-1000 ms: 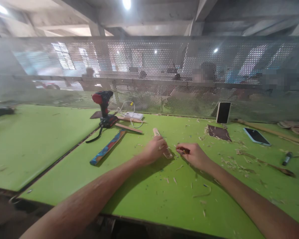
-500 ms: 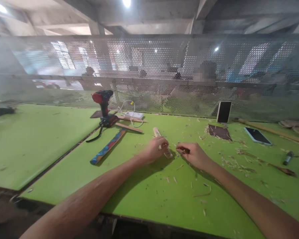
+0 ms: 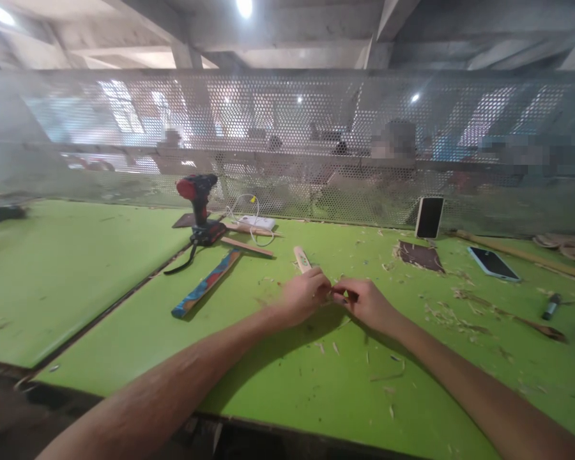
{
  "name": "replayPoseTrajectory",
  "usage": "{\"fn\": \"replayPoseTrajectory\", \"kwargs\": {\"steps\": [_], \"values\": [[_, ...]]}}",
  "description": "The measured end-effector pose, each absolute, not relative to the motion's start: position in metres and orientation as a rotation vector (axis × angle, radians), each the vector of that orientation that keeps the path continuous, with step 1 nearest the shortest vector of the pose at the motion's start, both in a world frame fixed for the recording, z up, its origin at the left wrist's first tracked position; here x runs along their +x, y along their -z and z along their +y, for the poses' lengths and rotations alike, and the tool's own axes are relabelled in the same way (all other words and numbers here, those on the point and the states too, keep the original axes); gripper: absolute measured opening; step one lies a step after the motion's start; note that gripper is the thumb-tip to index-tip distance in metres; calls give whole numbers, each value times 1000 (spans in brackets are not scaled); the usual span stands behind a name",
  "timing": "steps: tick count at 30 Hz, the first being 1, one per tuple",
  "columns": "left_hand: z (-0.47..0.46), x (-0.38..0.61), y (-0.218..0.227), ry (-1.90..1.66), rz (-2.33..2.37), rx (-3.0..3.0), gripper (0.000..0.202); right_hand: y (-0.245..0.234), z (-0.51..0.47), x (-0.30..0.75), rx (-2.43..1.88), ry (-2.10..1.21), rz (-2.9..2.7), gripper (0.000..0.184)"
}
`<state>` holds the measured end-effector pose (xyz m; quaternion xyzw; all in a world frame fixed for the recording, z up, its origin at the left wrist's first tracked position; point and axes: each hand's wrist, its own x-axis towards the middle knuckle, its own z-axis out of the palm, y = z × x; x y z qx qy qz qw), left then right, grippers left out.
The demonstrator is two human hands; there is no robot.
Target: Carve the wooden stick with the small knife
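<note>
Both hands have drawn together since a moment ago, and the gap between them over the stick is gone. At the left a red drill (image 3: 199,199) stands upright beside a painted strip (image 3: 205,285), both well apart from the hands. The left hand (image 3: 303,296) is clamped on the wooden stick (image 3: 302,259), which lies on the green table (image 3: 287,390). Its pale, rounded far end pokes out past the knuckles. The right hand (image 3: 367,301) touches the left hand's fingertips with its fingers curled in, and I cannot tell whether they grip anything. Shavings (image 3: 441,313) litter the table to the right, so much of the paring looks done. The stick's near end is hidden, so what is left cannot be judged.
</note>
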<state>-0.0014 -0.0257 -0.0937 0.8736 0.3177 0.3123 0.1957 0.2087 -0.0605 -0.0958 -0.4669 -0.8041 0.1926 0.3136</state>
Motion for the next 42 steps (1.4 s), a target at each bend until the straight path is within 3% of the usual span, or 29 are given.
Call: {"fn": "replayPoseTrajectory", "kwargs": {"steps": [20,42], "values": [[-32,6,101,-999,1023,2501,14,104,-68,189,-1254,-223,-1971,10],[-35,13,89,-793,973,2554,14,99,-62,205,-1298,-319,-1996,18]]}}
